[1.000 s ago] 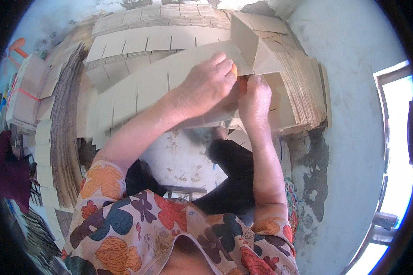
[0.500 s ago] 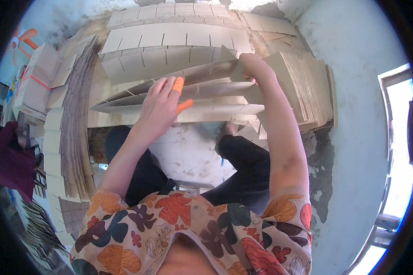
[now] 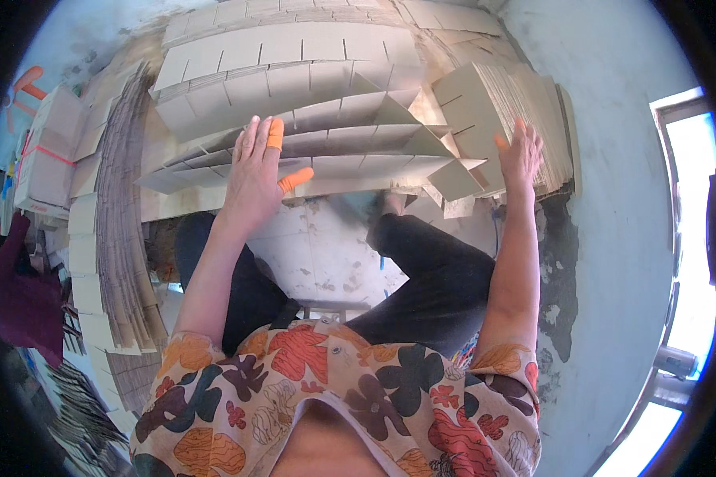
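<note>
Several long slotted cardboard strips (image 3: 358, 169) stand on edge near the front of the work table, with shorter cardboard cross pieces (image 3: 457, 180) fitted across their right ends. Across the left part of the strips lies my left hand (image 3: 254, 171), fingers straight and orange covers on its thumb and one finger. It touches the strips without gripping them. My right hand (image 3: 522, 155) is over the stack of slotted cardboard pieces (image 3: 463, 119) at the right. Its fingers are spread, orange shows at its thumb and a fingertip, and nothing is visible in its grasp.
Behind the strips lie piles of long slotted cardboard (image 3: 294, 44). A tall row of stacked cardboard (image 3: 119, 207) runs down the left, beside a box with a red strap (image 3: 48, 151). A blue-white wall (image 3: 612, 238) bounds the right side.
My right hand has let go of the cross piece at the strips' right end and moved right to the stack. My left hand has shifted slightly left, its fingers straighter.
</note>
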Available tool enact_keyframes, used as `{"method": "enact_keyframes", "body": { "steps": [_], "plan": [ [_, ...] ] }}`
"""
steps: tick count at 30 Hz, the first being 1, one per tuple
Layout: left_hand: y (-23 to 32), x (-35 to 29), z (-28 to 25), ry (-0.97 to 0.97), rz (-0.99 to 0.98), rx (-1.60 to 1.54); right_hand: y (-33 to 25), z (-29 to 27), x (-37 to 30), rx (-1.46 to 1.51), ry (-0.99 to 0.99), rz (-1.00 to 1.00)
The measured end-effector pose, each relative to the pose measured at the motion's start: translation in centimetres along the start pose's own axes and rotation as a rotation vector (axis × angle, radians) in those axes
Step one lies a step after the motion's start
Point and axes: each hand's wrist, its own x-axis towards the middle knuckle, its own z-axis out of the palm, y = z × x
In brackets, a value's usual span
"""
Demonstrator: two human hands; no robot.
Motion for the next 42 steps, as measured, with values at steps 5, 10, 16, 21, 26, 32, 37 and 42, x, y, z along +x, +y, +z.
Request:
{"method": "enact_keyframes", "body": {
  "steps": [5,10,16,21,26,32,37,42],
  "plan": [
    [-1.0,0.7,1.0,-0.206,-0.072,0.041,5.2,5.4,-3.0,-0.131,-0.086,0.062],
    [-0.4,1.6,0.1,-0.063,-0.029,0.026,4.8,5.2,-2.4,-0.123,0.03,-0.039],
    [-1.0,3.2,1.5,-0.219,-0.043,0.154,4.2,5.5,-1.6,-0.136,0.0,0.055],
    [-0.5,3.2,0.5,-0.15,-0.051,0.078,5.7,6.6,-0.8,-0.044,0.079,0.086],
    [0.4,1.4,-0.2,0.161,0.05,-0.074,5.5,4.9,-0.8,0.134,0.011,0.142],
    [1.1,0.6,0.5,0.231,0.128,-0.119,6.2,4.8,-0.4,0.186,0.107,0.126],
    [2.2,0.8,0.7,0.266,0.168,-0.143,6.5,4.3,-0.2,0.484,0.344,0.147],
    [2.7,1.2,1.7,0.227,0.216,-0.173,4.0,-1.5,0.4,0.646,0.685,0.032]
  ]
}}
